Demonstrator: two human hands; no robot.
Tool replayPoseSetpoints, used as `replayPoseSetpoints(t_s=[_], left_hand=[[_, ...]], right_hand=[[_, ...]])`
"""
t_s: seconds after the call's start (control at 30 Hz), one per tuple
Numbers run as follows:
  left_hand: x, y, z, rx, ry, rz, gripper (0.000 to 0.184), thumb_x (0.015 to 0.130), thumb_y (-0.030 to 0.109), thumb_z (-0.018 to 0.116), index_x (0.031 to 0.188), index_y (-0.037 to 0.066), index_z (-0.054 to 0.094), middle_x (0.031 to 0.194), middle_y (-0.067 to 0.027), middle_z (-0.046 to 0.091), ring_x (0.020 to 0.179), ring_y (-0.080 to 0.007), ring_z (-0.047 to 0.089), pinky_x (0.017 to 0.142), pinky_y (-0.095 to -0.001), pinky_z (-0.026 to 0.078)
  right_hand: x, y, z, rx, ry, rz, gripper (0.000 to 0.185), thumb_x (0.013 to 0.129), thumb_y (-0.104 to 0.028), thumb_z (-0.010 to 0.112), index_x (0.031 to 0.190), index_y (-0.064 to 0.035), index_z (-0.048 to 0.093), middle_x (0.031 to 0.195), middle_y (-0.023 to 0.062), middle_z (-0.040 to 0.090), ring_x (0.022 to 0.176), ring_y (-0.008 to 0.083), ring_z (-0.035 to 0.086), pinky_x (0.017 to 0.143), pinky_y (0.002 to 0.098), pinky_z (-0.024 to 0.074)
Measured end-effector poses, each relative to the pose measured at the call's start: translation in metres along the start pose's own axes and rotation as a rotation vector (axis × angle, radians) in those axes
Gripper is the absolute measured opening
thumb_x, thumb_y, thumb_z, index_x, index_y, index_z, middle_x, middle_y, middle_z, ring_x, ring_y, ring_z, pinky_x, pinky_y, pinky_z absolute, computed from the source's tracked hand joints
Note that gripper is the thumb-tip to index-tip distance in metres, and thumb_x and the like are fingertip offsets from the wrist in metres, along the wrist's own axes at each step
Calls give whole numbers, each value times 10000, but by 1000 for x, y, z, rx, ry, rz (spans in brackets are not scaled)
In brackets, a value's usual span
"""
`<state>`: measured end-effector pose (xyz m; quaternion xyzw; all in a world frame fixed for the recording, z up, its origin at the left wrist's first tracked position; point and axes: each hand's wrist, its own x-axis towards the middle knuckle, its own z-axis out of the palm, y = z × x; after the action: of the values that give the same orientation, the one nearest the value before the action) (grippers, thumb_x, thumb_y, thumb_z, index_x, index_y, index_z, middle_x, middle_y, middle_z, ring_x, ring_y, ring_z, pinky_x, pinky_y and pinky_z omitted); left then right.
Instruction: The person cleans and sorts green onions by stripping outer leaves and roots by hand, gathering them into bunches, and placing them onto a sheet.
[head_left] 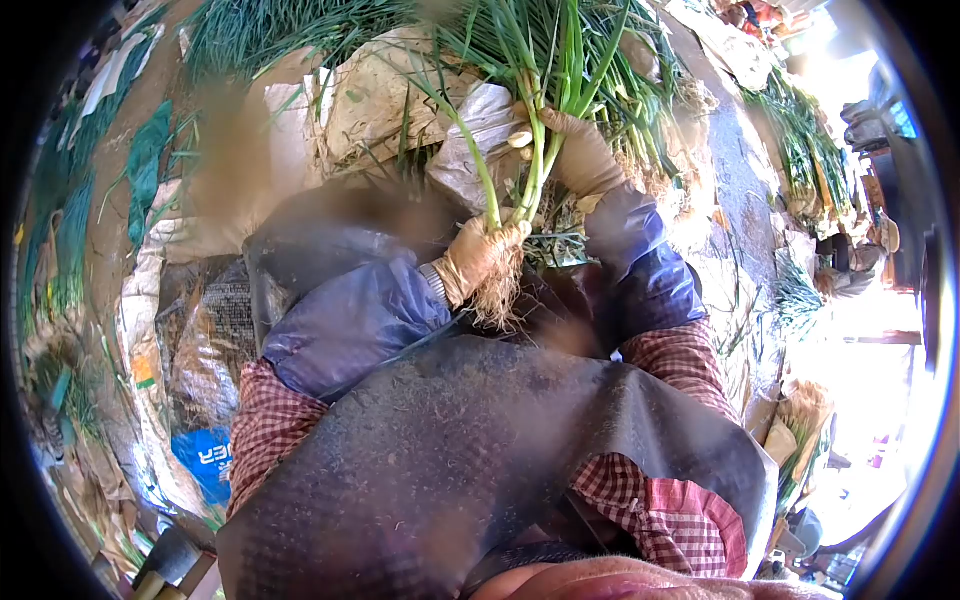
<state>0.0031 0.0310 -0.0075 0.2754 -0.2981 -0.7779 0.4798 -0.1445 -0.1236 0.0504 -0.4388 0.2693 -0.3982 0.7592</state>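
My left hand (474, 262), in a tan glove, is closed round the white lower ends of a few green onions (540, 165). Their stringy roots (500, 295) hang below the fist. Higher up, my right hand (584, 152), also gloved, is closed against the stalks, its fingers partly hidden behind them. The green leaves fan out above both hands. Just left of the stalks lies a crumpled grey-white sheet (470, 150). A dark, soiled apron (440, 430) covers my lap below the hands.
A heap of green onions (290, 35) lies ahead, with more bundles (805, 140) at the right. Sacking (385, 90) covers the ground in front. At the left is a blue printed bag (205, 462). Another person (855, 262) is at the far right.
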Motion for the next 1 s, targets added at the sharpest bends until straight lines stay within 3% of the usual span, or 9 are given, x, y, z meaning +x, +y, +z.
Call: replayPoseSetpoints(t_s=[0.23,0.3,0.4,0.53,0.63,0.7,0.83,0.93,1.0], left_hand=[[-1,-2,3,259,-12,-44,196,762,-42,651,946,8,605,846,-26,618,758,-115,585,709,-250,498],[-2,-3,3,303,19,-57,183,758,-46,646,924,6,588,835,-41,615,752,-133,597,696,-274,513],[-4,-1,7,213,23,-119,195,758,-63,633,934,4,582,804,-45,599,721,-142,600,644,-282,518],[-7,1,9,276,29,-70,209,755,-74,634,940,14,590,811,-24,585,697,-110,569,618,-239,492],[-6,-1,8,276,10,-34,221,752,-70,649,942,32,601,819,-1,579,715,-88,548,643,-214,475],[-5,-2,10,287,4,67,214,755,-66,659,935,36,605,819,3,581,732,-87,550,680,-220,481],[-6,-2,17,288,-62,81,212,746,-52,683,925,31,606,822,1,586,742,-100,562,726,-236,495],[-11,14,19,210,-47,89,215,746,-43,682,936,24,607,804,-20,593,664,-88,561,592,-215,490],[-12,26,18,93,78,138,204,758,-32,665,948,20,610,745,-20,588,563,-74,535,458,-190,436]], right_hand=[[-5,-1,11,-10,58,117,366,864,-248,600,1123,4,545,957,122,636,675,204,648,550,296,577],[1,-8,11,-162,165,128,234,906,-186,497,990,12,590,838,145,653,684,203,642,574,316,554],[57,27,-79,-549,68,-237,213,885,-200,507,964,-15,576,815,128,660,677,213,631,616,338,543],[32,-20,-51,-77,266,12,339,884,-321,528,1067,-37,555,908,138,652,737,226,630,672,355,531],[15,-42,-28,136,281,-75,443,884,-413,545,1144,-53,539,978,146,646,782,235,629,714,368,522],[3,-41,-16,180,246,-287,652,840,-527,571,1257,-38,460,1171,150,570,965,260,594,855,420,486],[6,-14,-38,222,-39,-285,764,811,-626,537,1306,-59,409,1202,154,537,1029,269,548,832,459,494],[3,-5,-58,160,111,-200,812,801,-719,432,1301,-79,419,1201,135,543,966,274,566,743,431,505],[7,1,-144,-267,256,-475,667,813,-598,544,1242,-91,480,1127,134,592,901,267,590,741,433,502]])
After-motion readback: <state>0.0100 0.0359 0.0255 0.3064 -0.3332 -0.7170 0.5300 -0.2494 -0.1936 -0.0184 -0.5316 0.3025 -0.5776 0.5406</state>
